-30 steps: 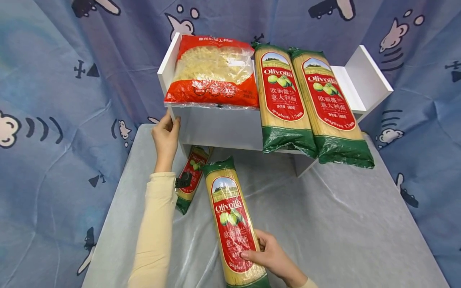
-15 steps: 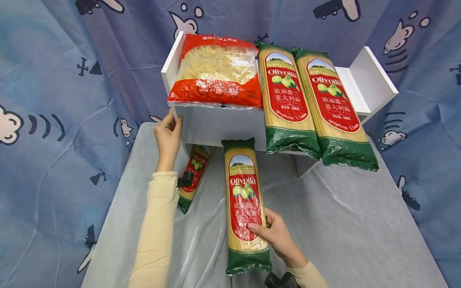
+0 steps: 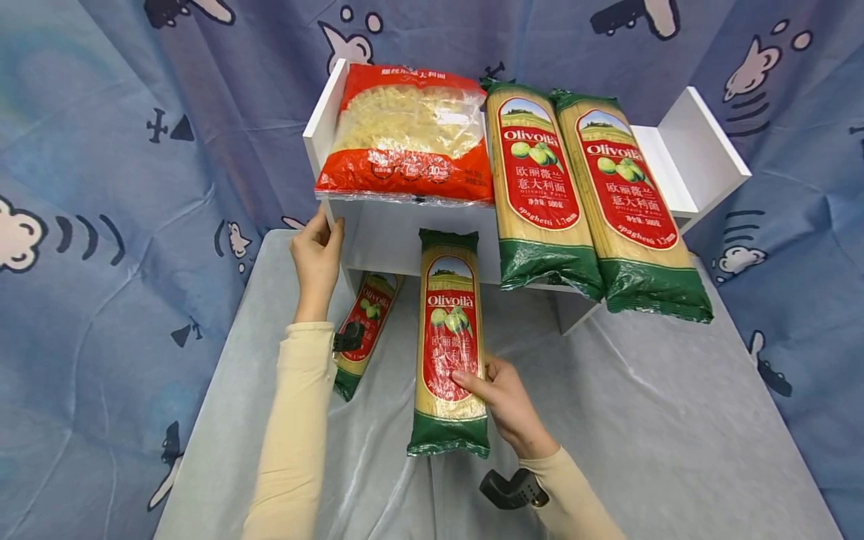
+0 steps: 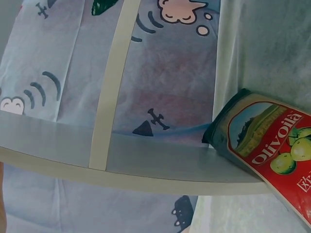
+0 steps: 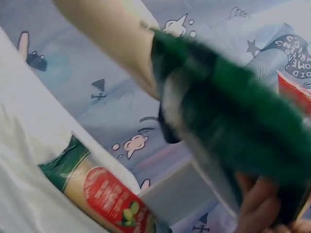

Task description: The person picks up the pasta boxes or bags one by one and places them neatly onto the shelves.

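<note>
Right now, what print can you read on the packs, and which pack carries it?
"Olivoila": held spaghetti pack, in the right hand.
"Olivoila", "spaghetti", "500": two shelf packs.
"Olivoila": pack under the shelf.
"10": red pasta bag; its other print is too small.

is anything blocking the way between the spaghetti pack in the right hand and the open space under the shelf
Nothing visible does. The right hand holds the spaghetti pack with its top end at the shelf opening. Another pack lies under the shelf off to the left, beside the path. The left hand grips the shelf's left edge.
</note>
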`<act>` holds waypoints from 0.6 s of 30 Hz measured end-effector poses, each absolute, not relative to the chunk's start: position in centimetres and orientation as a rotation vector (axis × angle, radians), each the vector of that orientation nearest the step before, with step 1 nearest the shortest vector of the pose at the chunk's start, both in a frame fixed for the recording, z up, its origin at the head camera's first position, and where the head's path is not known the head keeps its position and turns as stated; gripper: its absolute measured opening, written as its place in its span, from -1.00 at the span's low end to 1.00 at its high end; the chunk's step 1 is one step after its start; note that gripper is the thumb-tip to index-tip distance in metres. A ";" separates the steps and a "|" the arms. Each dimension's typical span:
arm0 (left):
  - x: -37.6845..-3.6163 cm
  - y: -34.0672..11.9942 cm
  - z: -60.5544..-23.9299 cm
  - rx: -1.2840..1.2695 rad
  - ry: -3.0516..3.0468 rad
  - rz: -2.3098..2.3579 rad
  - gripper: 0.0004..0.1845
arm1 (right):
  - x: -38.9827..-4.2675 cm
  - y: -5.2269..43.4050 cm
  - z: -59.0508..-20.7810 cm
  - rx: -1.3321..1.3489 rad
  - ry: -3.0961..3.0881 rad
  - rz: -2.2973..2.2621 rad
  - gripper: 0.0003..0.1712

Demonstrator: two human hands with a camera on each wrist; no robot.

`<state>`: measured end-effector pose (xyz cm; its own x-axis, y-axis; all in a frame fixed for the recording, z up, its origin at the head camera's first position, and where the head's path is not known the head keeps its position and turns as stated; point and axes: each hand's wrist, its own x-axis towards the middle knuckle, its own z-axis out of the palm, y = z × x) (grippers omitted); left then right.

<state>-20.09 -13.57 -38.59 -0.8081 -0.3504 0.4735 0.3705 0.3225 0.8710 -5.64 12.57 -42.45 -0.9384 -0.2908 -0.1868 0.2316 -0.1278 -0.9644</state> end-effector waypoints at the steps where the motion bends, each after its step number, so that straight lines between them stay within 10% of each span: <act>1: -20.1 -13.6 -38.6 -0.017 -1.985 -1.535 -0.68 | -6.0 12.4 -42.4 -0.043 1.809 -2.125 -0.58; 18: -20.2 -13.3 -38.5 0.018 -1.943 -1.636 -0.64 | -11.9 10.2 -43.3 0.228 1.876 -2.159 -0.71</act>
<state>-20.20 -13.27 -38.47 -0.8242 -0.3745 0.4248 0.3549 0.2429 0.9028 -11.92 10.18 -43.27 -0.9508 -0.1002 -0.2932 0.3044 -0.1240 -0.9444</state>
